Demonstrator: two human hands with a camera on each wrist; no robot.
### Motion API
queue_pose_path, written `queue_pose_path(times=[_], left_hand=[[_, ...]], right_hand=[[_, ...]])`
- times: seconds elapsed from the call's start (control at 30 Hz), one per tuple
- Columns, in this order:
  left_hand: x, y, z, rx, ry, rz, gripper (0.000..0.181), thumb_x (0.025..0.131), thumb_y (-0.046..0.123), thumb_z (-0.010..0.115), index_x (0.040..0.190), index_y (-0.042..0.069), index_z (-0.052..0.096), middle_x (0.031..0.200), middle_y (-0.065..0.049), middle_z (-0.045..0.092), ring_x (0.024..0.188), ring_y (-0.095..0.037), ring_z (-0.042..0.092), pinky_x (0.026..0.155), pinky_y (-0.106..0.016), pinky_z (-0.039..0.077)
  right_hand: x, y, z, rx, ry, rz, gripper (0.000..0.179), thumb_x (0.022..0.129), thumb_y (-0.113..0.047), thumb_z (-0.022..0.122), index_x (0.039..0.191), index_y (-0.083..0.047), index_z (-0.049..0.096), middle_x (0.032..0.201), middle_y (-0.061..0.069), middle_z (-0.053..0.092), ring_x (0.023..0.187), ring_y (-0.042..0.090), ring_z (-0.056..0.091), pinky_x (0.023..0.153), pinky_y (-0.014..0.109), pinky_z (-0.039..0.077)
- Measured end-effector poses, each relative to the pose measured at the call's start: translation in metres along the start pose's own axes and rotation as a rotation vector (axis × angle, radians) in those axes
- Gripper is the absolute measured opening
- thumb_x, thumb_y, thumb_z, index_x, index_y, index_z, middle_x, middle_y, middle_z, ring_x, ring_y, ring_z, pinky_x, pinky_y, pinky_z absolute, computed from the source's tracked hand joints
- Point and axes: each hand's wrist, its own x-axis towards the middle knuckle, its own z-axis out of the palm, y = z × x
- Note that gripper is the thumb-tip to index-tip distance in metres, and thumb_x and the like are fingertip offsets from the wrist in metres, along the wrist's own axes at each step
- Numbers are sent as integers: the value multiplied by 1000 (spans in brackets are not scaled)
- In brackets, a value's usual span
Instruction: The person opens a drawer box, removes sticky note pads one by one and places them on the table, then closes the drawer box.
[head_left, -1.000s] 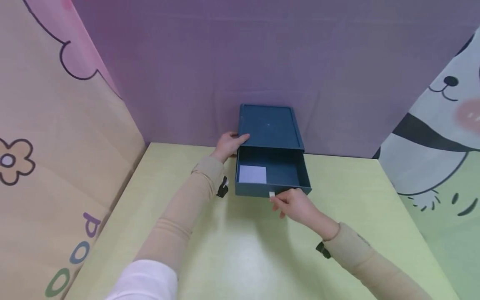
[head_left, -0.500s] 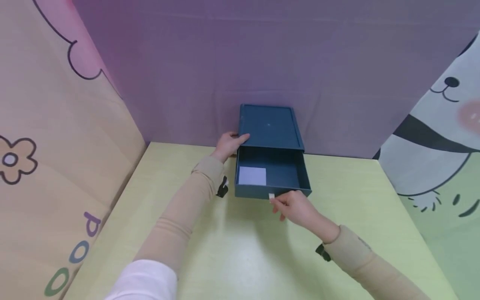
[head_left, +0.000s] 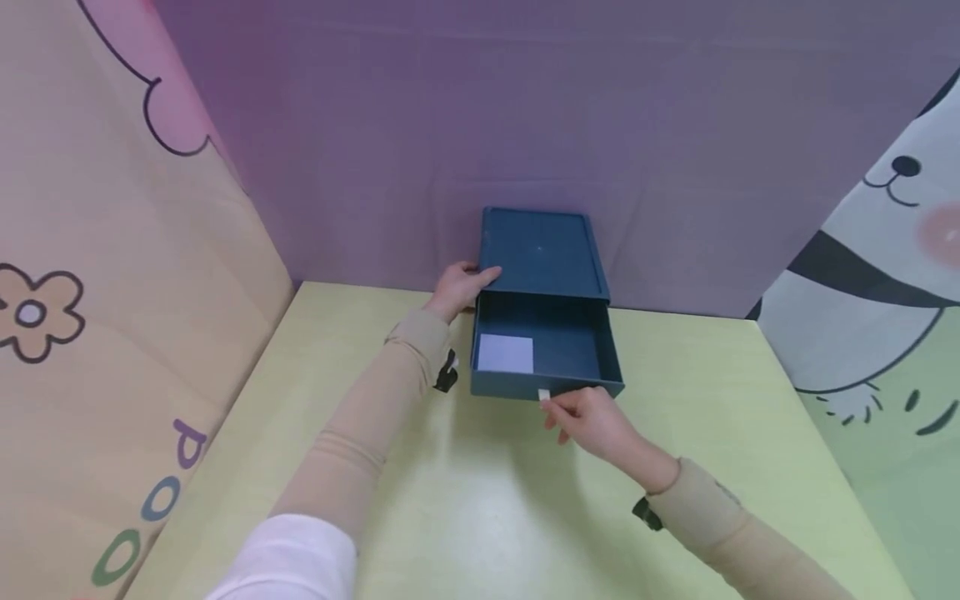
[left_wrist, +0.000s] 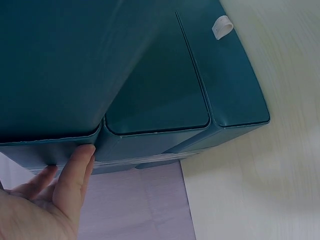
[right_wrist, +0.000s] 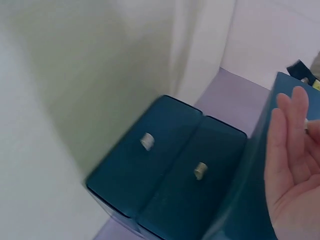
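Note:
A dark blue drawer unit stands at the back of the table with its top drawer pulled out. Inside that drawer, on the left, lies a pale square pad or sheet. My right hand pinches the small white pull tab on the drawer's front. At the unit's left side is my left hand, its thumb over the top edge. In the left wrist view, the fairly straight fingers touch the unit's side. The right wrist view shows two lower drawers, closed, with their own tabs.
The pale yellow table extends in front of the unit and to both sides. A purple cloth wall rises just behind the unit. Printed panels stand at left, with a flower, and at right, with a panda.
The top drawer has slid slightly farther out towards me, with my right hand still pinching its tab. My left hand stays in place on the unit.

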Motion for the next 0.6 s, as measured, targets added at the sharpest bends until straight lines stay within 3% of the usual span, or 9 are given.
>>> queue_pose_path(times=[0.4, 0.6], left_hand=[[-1, 2, 7, 22, -2, -6, 68, 91, 42, 60, 143, 6, 38, 145, -12, 42, 128, -28, 46, 94, -42, 50], [0, 2, 10, 16, -5, 11, 68, 91, 42, 60, 144, 6, 38, 145, -13, 42, 128, -28, 46, 94, -42, 50]], right_hand=[[-7, 7, 0, 56, 25, -80, 22, 94, -15, 59, 85, -1, 74, 73, 7, 71, 56, 7, 63, 45, 21, 46], [-9, 9, 1, 72, 22, -78, 21, 94, -15, 59, 87, -1, 74, 73, 7, 71, 56, 7, 63, 47, 21, 49]])
